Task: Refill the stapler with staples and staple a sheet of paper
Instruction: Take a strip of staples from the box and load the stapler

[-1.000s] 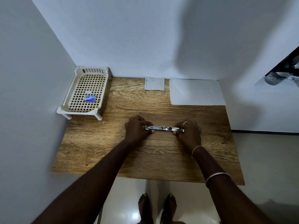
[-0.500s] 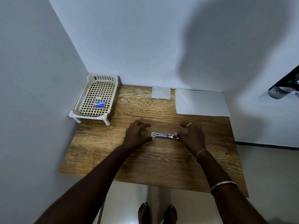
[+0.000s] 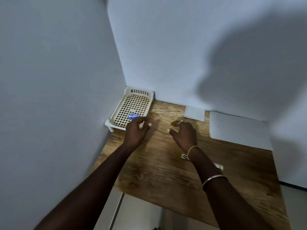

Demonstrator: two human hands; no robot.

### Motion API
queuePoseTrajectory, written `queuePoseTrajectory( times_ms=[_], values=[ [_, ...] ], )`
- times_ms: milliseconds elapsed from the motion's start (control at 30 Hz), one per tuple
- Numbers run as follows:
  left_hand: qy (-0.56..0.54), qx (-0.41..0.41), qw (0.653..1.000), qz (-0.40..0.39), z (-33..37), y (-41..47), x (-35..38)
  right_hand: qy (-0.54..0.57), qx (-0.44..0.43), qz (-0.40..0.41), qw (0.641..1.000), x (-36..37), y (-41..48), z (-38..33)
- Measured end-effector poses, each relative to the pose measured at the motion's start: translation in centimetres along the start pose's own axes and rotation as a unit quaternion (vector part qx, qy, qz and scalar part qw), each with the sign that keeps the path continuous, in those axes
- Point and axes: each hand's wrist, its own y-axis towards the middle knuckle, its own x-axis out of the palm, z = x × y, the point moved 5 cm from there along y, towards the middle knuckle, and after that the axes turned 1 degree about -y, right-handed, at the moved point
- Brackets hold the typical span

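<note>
The stapler (image 3: 184, 157) lies flat on the wooden table (image 3: 159, 170), mostly hidden under my right forearm; only its two ends show. My left hand (image 3: 137, 130) hovers open at the front corner of the cream tray (image 3: 119, 113), right beside the small blue staple box (image 3: 133, 116) that lies in it. My right hand (image 3: 184, 132) floats open over the table's middle, holding nothing. A large white sheet of paper (image 3: 239, 130) lies at the back right, and a small white paper (image 3: 194, 113) rests against the back wall.
Walls close the table in on the left and at the back. The tray stands on short legs in the back left corner. The table's near edge drops to a pale floor.
Both hands have let go of the stapler and moved up and left toward the tray. The stapler stays on the table. The view has swung left and up.
</note>
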Motion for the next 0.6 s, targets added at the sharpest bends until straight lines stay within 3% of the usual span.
queuePoseTrajectory(
  times_ms=[233, 600],
  values=[
    [0.041, -0.076, 0.995, 0.058, -3.0, 4.4, -4.2, -0.011, -0.054, -0.024, 0.998, 6.5, 4.5, -7.9],
    [0.09, -0.117, 0.989, 0.022, -6.6, 7.3, -4.0, -0.051, -0.05, -0.022, 0.997, 12.9, 7.8, -10.4]
  ],
)
